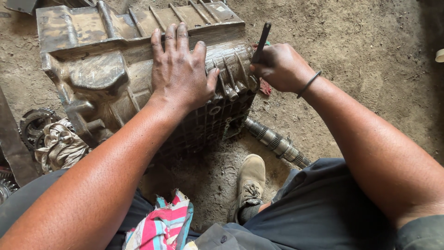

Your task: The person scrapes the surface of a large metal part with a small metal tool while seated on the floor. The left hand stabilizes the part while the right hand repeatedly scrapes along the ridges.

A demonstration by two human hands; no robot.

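Observation:
A large dirty metal gearbox housing [106, 65] lies on the dirt floor in front of me. My left hand [179, 69] rests flat on top of it, fingers spread, pressing on the ribbed casing. My right hand [280, 67] is closed around a thin dark metal tool [262, 41] that points up and away, its lower end at the housing's right edge. A splined steel shaft [276, 142] sticks out from the underside of the housing toward my right leg. A dark band circles my right wrist.
A greasy rag [60, 146] and a toothed gear [32, 125] lie to the left of the housing. A striped pink and blue cloth [162, 224] lies on my lap. My tan shoe [249, 183] stands on the dirt below the housing.

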